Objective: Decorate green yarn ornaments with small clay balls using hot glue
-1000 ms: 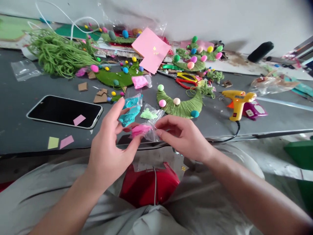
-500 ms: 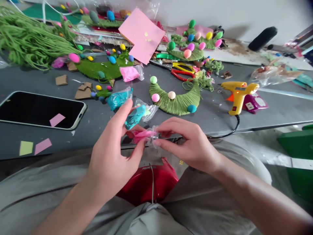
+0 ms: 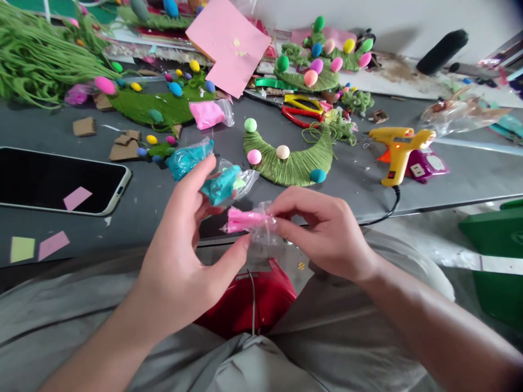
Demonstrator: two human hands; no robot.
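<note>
My right hand [image 3: 327, 231] pinches the clear plastic of a small bag with pink clay [image 3: 245, 219] over the table's front edge. My left hand [image 3: 183, 256] has its thumb spread away from the fingers, the thumb tip close to the pink bag. A bag of teal clay [image 3: 223, 185] lies against the left fingers, seemingly held by them; another teal bag [image 3: 188, 158] is just behind the index finger. Beyond the hands lies a green yarn-wrapped crescent [image 3: 290, 163] with several coloured balls on it.
A phone [image 3: 61, 179] lies at the left. Yellow glue gun [image 3: 396, 149] stands at the right, its cord over the edge. Red-and-yellow pliers [image 3: 302, 111], a pink bag [image 3: 208, 113], pink paper [image 3: 229, 49] and green yarn [image 3: 49, 60] are farther back.
The left thumb has come off the pink bag and the left hand has opened wider. The right hand holds the pink bag slightly higher and to the right. The camera view has shifted a little.
</note>
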